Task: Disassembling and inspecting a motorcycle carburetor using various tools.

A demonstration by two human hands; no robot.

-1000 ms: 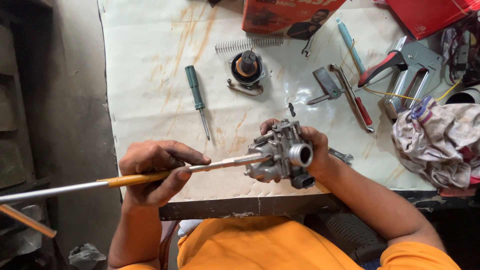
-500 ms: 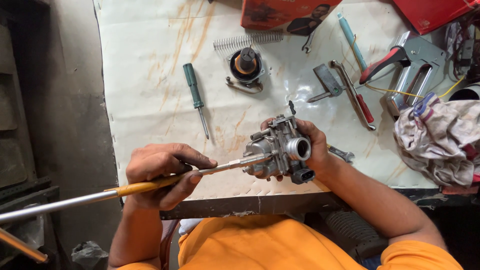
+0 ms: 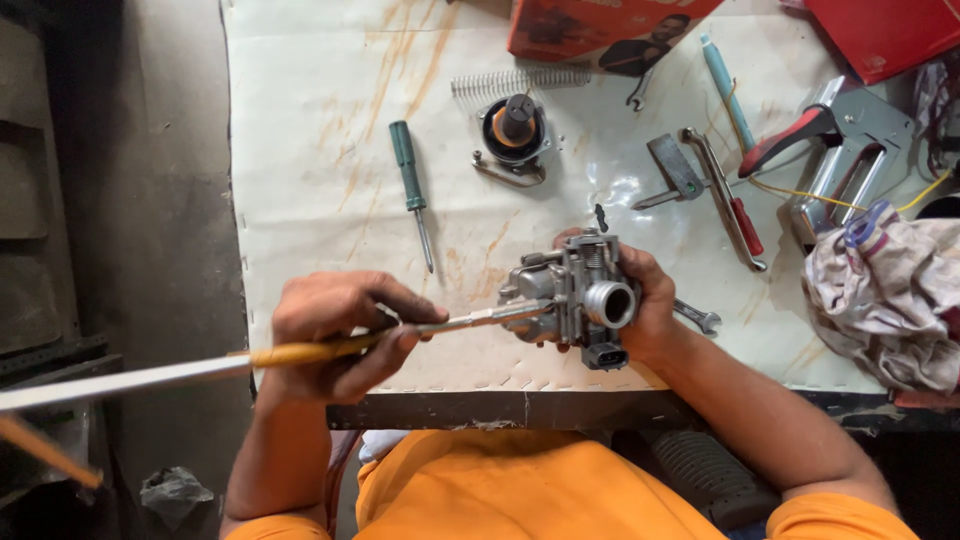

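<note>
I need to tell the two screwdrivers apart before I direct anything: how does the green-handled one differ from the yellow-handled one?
The green-handled screwdriver lies loose on the white table cover; the yellow-handled screwdriver is gripped in the left hand. The green one points its tip toward the person; the yellow one lies crosswise, its tip at the grey metal carburettor held by the right hand. The green one looks shorter. Both have slim metal shafts.

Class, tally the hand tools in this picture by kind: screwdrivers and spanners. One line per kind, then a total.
Screwdrivers: 2 (green-handled screwdriver on the table; long yellow-handled screwdriver in the left hand)
Spanners: 2 (small steel spanner; small dark spanner)
Total: 4
</note>
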